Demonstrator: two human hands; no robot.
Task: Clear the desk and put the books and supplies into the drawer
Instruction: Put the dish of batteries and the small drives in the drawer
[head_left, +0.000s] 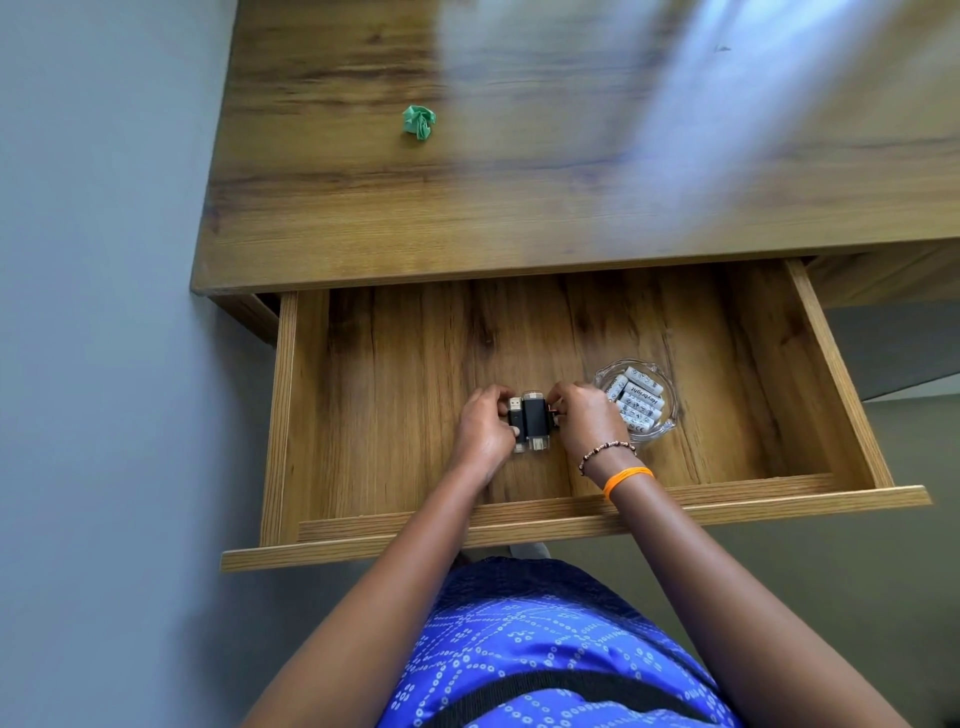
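**Drawer stock: flash drives being set in a row**

While both hands work inside the open drawer, we log the head view, the only one.

- Item 1: small cluster of black USB flash drives, lying side by side on the drawer floor, left of centre. Our left hand curls round the cluster's left side; our right hand pinches its right side. Squeezing from both sides, we judge, is meant to line them up neatly.
- Item 2: glass dish, just right of the right hand, holding several white batteries heaped loosely; the dish keeps them from rolling.
- Item 3: crumpled green paper, alone on the desk, well apart from the drawer and apparently left to clear.

No books visible.
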